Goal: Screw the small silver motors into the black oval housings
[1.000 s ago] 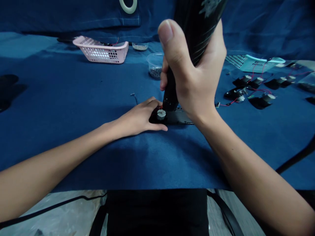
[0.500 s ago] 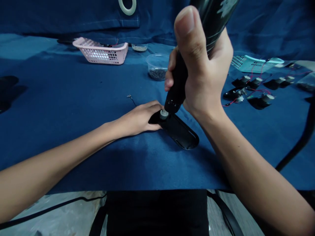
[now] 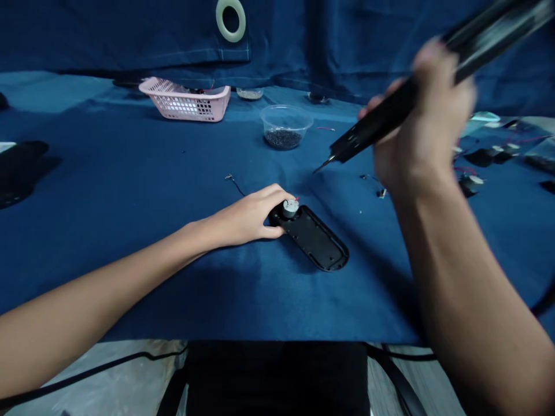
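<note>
My left hand (image 3: pixel 255 216) grips the end of a black plastic shell (image 3: pixel 318 240) lying on the blue cloth, open side up. Next to my fingers a small silver motor (image 3: pixel 290 208) stands up from the shell, with a bit of red wire on it. A thin dark wire (image 3: pixel 236 184) runs out from behind that hand. My right hand (image 3: pixel 427 121), blurred by motion, is wrapped round a black electric screwdriver (image 3: pixel 381 118). Its thin bit points down and left, above the cloth and apart from the shell.
A clear tub (image 3: pixel 286 127) of small dark screws stands beyond the shell. Behind it to the left sits a pink basket (image 3: pixel 186 104). Several motors with red wires (image 3: pixel 474 182) lie at the right. A dark object (image 3: pixel 21 167) rests at the far left; a blue curtain (image 3: pixel 130 34) hangs behind.
My right hand has lifted the electric screwdriver off the shell and swung it up and right, tilting it flatter. My left hand still holds the shell in nearly the same place.
</note>
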### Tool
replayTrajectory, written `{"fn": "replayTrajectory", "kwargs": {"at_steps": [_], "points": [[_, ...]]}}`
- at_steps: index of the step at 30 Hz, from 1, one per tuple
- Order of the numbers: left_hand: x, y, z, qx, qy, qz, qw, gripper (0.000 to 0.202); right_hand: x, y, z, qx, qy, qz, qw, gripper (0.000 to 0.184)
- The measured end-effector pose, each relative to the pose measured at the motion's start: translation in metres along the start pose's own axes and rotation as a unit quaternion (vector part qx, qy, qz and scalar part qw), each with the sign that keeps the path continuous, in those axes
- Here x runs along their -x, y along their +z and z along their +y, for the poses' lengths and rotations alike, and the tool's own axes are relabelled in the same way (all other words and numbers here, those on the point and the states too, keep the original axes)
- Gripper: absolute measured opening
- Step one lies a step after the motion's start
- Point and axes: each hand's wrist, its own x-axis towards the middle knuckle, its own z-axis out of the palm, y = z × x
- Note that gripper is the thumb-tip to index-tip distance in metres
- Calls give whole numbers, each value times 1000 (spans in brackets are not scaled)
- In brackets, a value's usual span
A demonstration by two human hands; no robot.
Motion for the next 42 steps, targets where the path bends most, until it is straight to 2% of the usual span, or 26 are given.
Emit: {"fn": "replayTrajectory", "kwargs": {"at_steps": [2, 4, 7, 8, 10, 12, 14, 18, 21, 24, 26, 28, 30, 31, 36, 39, 42], "points": [[1, 0, 0, -10, 0, -8, 1000, 45, -9, -9, 37, -2, 64, 50, 997, 16], [1, 1, 0, -23, 0, -10, 1000, 50, -20, -17, 69, 24, 123, 65, 990, 18], [2, 1, 0, -26, 8, -6, 1000, 49, -36, -29, 93, 80, 168, 55, 981, 14], [3, 1, 0, -27, 13, -2, 1000, 49, -40, -33, 95, 99, 170, 49, 979, 13], [4, 1, 1, -39, 21, 13, 999, 52, -45, -41, 95, 202, 147, 22, 968, 23], [5, 0, 2, -57, 27, 35, 997, 56, -49, -48, 94, 348, 103, -15, 932, 36], [6, -1, 4, -66, 31, 61, 995, 59, -50, -52, 95, 441, 71, -42, 894, 42], [7, -2, 4, -76, 38, 128, 988, 66, -49, -53, 94, 490, 52, -65, 868, 41], [6, -3, 0, -89, 58, 191, 976, 66, -40, -47, 84, 520, 20, -92, 849, 40], [5, -3, -3, -111, 80, 244, 960, 59, -18, -34, 64, 521, -39, -137, 842, 34], [4, -4, -4, -135, 92, 273, 948, 54, 4, -25, 51, 491, -73, -201, 845, 36], [4, -5, -4, -158, 110, 295, 936, 53, 27, -18, 40, 389, -82, -369, 840, 52], [3, -6, -4, -176, 131, 310, 925, 54, 47, -14, 35, 351, -65, -433, 827, 77], [3, -7, -4, -183, 141, 316, 920, 55, 54, -13, 34, 344, -62, -442, 826, 81], [4, -10, -7, -195, 159, 340, 906, 60, 66, -14, 40, 264, -42, -431, 862, 61], [4, -15, -11, -209, 174, 318, 908, 64, 63, -17, 44, 235, -40, -422, 875, 63], [5, -20, -14, -224, 192, 296, 909, 66, 62, -19, 45, 227, -42, -423, 876, 61]]}}
